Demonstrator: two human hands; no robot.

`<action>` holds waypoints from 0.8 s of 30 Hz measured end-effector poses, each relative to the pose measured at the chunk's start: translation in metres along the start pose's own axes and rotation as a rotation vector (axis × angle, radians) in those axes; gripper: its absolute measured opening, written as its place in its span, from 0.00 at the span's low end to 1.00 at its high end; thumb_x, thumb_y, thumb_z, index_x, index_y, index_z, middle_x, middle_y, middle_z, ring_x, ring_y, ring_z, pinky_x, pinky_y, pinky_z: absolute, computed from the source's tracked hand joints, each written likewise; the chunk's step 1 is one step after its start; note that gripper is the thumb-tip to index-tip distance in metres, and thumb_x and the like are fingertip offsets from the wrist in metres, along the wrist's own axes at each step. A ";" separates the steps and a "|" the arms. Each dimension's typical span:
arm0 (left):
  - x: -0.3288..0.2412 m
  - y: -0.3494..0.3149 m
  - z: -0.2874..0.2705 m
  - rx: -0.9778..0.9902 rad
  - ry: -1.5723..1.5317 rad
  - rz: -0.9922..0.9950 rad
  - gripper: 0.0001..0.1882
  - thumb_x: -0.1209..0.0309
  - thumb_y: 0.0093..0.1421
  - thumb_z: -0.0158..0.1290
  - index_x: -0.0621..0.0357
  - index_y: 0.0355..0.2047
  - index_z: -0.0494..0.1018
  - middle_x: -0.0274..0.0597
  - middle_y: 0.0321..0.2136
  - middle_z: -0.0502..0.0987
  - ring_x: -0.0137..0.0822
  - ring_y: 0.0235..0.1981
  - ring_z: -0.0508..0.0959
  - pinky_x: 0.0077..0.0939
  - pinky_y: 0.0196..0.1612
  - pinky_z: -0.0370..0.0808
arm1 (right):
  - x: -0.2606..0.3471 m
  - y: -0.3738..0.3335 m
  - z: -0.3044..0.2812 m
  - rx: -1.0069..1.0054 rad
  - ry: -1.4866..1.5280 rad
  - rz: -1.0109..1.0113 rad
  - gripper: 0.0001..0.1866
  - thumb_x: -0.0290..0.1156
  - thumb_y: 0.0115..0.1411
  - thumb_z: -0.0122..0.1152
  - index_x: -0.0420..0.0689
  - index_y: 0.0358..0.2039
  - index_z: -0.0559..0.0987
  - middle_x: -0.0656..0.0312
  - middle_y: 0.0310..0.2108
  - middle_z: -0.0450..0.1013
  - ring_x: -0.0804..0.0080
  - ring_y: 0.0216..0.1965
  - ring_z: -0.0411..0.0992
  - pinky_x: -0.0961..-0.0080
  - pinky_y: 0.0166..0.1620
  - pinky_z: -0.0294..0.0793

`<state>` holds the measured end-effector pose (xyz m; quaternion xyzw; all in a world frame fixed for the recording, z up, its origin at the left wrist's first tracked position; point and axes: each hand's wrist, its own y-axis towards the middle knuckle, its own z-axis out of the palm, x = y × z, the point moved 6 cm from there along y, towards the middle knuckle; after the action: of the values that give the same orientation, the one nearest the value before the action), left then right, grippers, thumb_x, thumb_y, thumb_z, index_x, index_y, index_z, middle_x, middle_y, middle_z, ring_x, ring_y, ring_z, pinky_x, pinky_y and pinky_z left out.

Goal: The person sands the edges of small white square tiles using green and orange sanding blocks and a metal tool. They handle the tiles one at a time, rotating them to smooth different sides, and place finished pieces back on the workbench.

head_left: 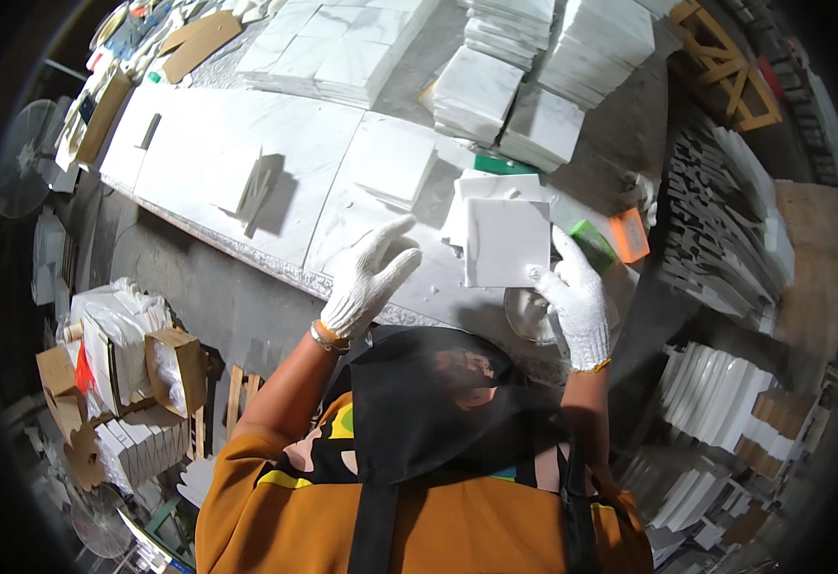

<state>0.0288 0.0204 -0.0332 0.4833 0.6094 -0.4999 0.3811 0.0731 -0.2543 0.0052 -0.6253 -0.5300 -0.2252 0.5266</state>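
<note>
Between the thumb and fingers of my right hand (pixel 574 301) a square white marble tile (pixel 507 241) is gripped at its right edge, above the worktable. Other white tiles (pixel 467 212) lie partly hidden behind it. My left hand (pixel 371 273), in a white knit glove like the right one, is raised over the table's front edge with its fingers apart and nothing in it. Just beyond it sits a low stack of white tiles (pixel 397 161). Close to my right fingers are a green block (pixel 593 241) and an orange block (pixel 629 235).
Tall stacks of marble tiles (pixel 476 91) and a wide stack (pixel 328 48) fill the table's far side. A few tiles stand on edge (pixel 246 182) at the left. Cardboard boxes (pixel 175 368) are on the floor at left; slabs (pixel 715 397) lean at right.
</note>
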 end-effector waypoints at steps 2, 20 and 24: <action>0.006 -0.003 0.003 0.083 -0.091 -0.047 0.24 0.63 0.65 0.55 0.63 0.58 0.70 0.43 0.42 0.80 0.29 0.42 0.78 0.23 0.47 0.75 | 0.000 0.000 0.004 -0.046 0.061 -0.032 0.34 0.28 0.57 0.68 0.39 0.64 0.68 0.66 0.22 0.73 0.86 0.21 0.65 0.85 0.26 0.66; -0.009 -0.019 0.043 0.374 -0.642 -0.213 0.27 0.61 0.60 0.61 0.63 0.55 0.71 0.42 0.42 0.80 0.30 0.40 0.80 0.22 0.42 0.75 | 0.007 -0.043 0.030 0.038 0.304 -0.143 0.40 0.17 0.52 0.68 0.37 0.66 0.63 0.64 0.33 0.73 0.82 0.34 0.71 0.86 0.38 0.72; -0.013 -0.022 0.036 0.505 -0.693 -0.244 0.25 0.64 0.61 0.62 0.63 0.55 0.70 0.41 0.41 0.81 0.29 0.41 0.80 0.23 0.42 0.76 | 0.011 -0.033 0.042 0.182 0.236 -0.209 0.41 0.21 0.50 0.72 0.35 0.65 0.64 0.56 0.54 0.70 0.73 0.51 0.71 0.78 0.51 0.74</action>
<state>0.0101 -0.0180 -0.0236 0.2900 0.3571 -0.8067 0.3710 0.0355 -0.2153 0.0139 -0.4857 -0.5448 -0.3018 0.6134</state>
